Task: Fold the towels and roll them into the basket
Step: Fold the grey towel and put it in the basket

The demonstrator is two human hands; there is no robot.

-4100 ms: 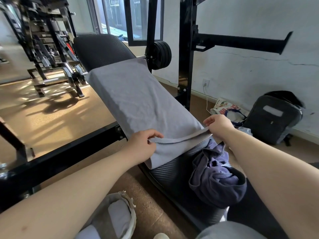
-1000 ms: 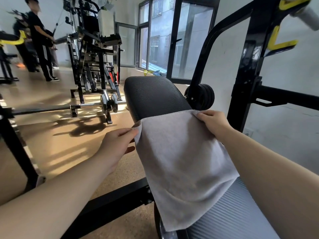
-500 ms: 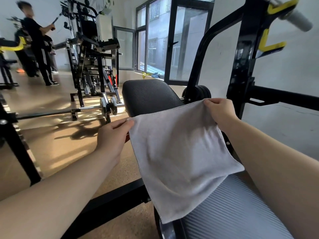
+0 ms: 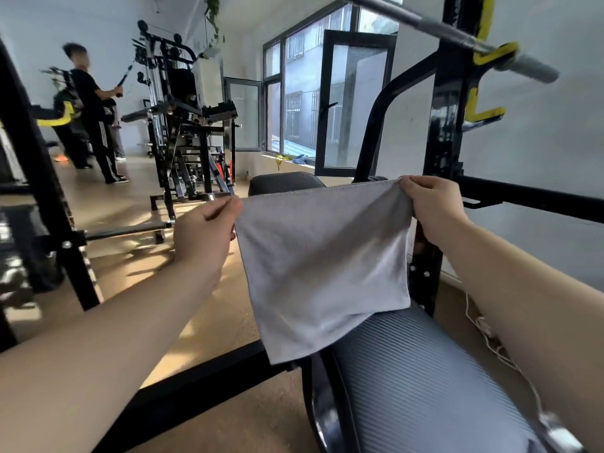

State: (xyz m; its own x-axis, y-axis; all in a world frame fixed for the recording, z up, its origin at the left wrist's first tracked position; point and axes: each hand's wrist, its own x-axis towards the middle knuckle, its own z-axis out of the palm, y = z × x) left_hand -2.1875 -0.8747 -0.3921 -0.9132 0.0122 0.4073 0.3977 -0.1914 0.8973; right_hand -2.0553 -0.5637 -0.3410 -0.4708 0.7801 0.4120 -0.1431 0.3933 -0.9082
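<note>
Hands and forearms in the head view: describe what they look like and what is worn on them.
The left hand and right hand are bare: no gloves, and no rings show on the fingers. The left forearm and right forearm are uncovered as far as the picture's edge, with no sleeves, watch or wristbands in view.

Item: one desk (image 4: pixel 408 371), padded, with a ribbed dark-grey top. Over it: the lower part of a grey towel (image 4: pixel 320 256); contact uncertain.

Grey folded towel (image 4: pixel 322 256), hanging upright
</note>
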